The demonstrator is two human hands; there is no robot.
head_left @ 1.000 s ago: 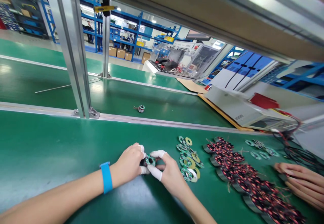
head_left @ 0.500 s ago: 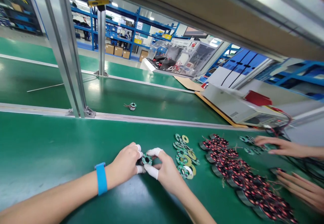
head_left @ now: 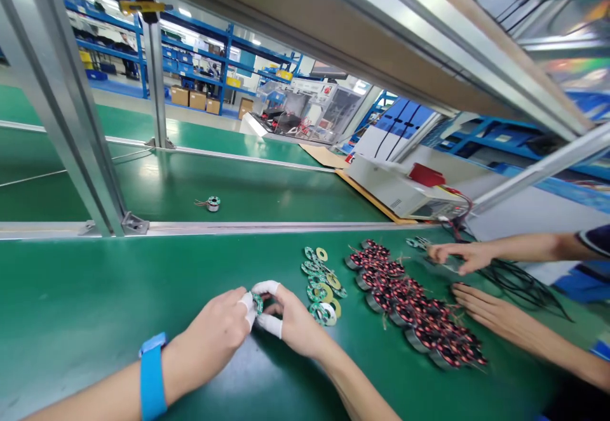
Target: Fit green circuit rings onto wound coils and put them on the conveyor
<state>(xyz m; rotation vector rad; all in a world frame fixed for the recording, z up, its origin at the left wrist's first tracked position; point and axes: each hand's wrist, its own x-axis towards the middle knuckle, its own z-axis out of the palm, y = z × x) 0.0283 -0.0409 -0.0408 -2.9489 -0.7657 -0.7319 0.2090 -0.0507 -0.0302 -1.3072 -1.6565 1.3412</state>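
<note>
My left hand (head_left: 222,322), in white finger cots with a blue band at the wrist, is closed around a small motor stator, mostly hidden by the fingers. A green ring-shaped circuit board (head_left: 258,304) shows on the stator's right-facing side. My right hand (head_left: 293,322), also in white finger cots, pinches the board's edge between thumb and index finger. Just right of it lie loose green ring boards (head_left: 312,280) and yellow rings (head_left: 333,281). Beyond those stand several rows of stators with red-copper windings (head_left: 405,297).
A co-worker's hands (head_left: 464,257) reach in at the right, near more ring boards. A single stator (head_left: 213,204) with wires sits beyond the metal rail (head_left: 248,228). A metal post (head_left: 67,103) rises at left; a grey instrument (head_left: 395,183) stands at back right.
The view has swung right, so things appear farther left. The board in my hands now faces more to the right and shows more edge-on. The co-worker's upper hand has shifted beside the boards.
</note>
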